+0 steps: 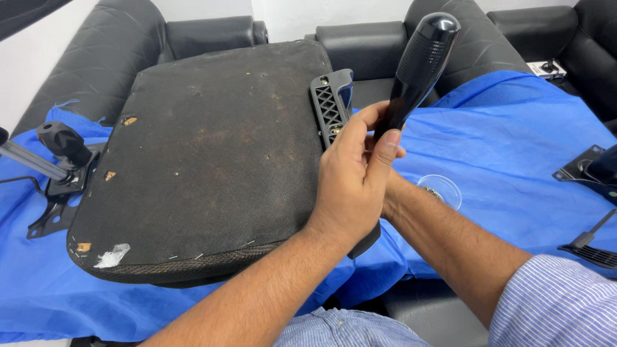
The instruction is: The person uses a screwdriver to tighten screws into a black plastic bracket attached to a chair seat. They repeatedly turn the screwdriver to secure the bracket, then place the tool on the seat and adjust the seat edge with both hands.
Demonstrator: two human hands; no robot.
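The left hand (353,186) wraps around the glossy black plastic screwdriver handle (421,61), which is tilted up beside the black latticed armrest bracket (329,109) on the upturned dark fabric seat base (205,154). The right hand is hidden behind the left; its grip cannot be told. Keeping the tool square on the fastener looks wise.

left hand (353,173): back toward camera, fingers curled shut, thumb up along the front | right hand: almost wholly hidden behind the left, state not readable | forearms: both bare, rising from lower frame, converging at the wrists | right sleeve: striped, rolled near elbow
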